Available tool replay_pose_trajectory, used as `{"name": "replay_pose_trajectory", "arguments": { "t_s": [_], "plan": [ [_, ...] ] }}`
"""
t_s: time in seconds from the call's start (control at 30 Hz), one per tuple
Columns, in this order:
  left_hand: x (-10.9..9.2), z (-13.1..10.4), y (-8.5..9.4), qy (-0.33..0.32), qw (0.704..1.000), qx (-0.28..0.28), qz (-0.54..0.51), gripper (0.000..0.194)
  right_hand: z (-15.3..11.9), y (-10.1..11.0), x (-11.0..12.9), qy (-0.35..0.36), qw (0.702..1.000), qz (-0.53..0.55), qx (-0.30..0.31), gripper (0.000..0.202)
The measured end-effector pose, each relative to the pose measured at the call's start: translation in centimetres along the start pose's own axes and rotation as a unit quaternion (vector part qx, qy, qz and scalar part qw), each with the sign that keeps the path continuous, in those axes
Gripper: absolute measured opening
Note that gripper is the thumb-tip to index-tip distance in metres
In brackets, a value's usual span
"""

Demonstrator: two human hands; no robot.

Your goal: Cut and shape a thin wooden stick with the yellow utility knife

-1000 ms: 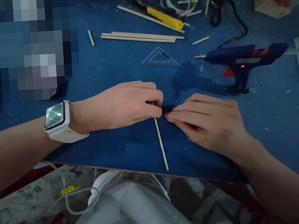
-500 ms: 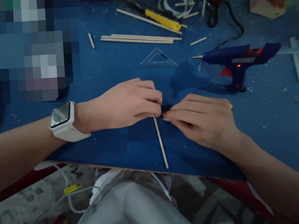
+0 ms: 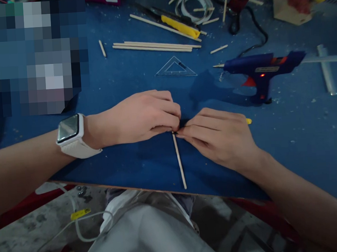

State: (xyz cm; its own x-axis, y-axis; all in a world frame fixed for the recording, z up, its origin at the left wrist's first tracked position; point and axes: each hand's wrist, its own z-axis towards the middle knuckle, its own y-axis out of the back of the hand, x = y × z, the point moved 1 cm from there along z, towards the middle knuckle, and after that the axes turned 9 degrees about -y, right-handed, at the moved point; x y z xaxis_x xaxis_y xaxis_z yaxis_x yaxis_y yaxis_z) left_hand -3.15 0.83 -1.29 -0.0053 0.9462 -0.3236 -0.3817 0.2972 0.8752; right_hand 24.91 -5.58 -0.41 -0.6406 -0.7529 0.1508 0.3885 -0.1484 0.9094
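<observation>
A thin wooden stick (image 3: 180,161) lies on the blue tabletop, its near end close to the front edge. My left hand (image 3: 153,113) is closed over the stick's far end, fingers curled down on it. A watch (image 3: 69,129) is on that wrist. My right hand (image 3: 220,134) is closed in a pinch, its fingertips against the stick beside the left fingers. Behind its knuckles pokes the yellow end of a slim tool (image 3: 249,121); the palm hides the rest. What the fingertips meet is too dark to make out.
Beyond the hands lie a clear set square (image 3: 175,73), several wooden sticks (image 3: 156,47) and a yellow-handled cutter (image 3: 180,26). A blue glue gun (image 3: 250,67), its light red, rests at right with a cord (image 3: 261,31). A roll of clear tape (image 3: 194,8) lies behind.
My right hand has shifted left, with the yellow tool end, until its fingertips meet the stick by the left fingers. My left hand stays on the stick. The view has shifted slightly.
</observation>
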Motion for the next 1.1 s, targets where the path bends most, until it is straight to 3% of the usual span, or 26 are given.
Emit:
{"name": "replay_pose_trajectory", "arguments": {
  "t_s": [0.33, 0.57, 0.73, 0.93, 1.1],
  "plan": [
    [-0.1, 0.1, -0.2, 0.008, 1.000, 0.001, -0.008, 0.046, -0.3, 1.0, -1.4, -0.005, 0.999, 0.040, 0.029, 0.012],
    [0.1, -0.1, -0.3, 0.032, 0.999, 0.003, 0.006, 0.041, 0.6, 1.1, -0.5, 0.033, 0.998, -0.031, 0.039, 0.025],
    [0.2, 0.3, -0.1, 0.037, 0.999, 0.017, -0.023, 0.044, 0.1, 1.4, -1.2, 0.021, 0.999, -0.006, 0.044, 0.021],
    [0.3, 0.2, -0.1, 0.042, 0.998, 0.000, -0.046, 0.036, -0.3, 2.0, -2.1, 0.005, 0.998, 0.055, -0.018, 0.005],
    [0.1, 0.2, 0.2, 0.045, 0.998, 0.020, -0.039, 0.042, -0.3, 1.5, -1.5, -0.012, 0.997, 0.067, -0.020, 0.015]
  ]
}}
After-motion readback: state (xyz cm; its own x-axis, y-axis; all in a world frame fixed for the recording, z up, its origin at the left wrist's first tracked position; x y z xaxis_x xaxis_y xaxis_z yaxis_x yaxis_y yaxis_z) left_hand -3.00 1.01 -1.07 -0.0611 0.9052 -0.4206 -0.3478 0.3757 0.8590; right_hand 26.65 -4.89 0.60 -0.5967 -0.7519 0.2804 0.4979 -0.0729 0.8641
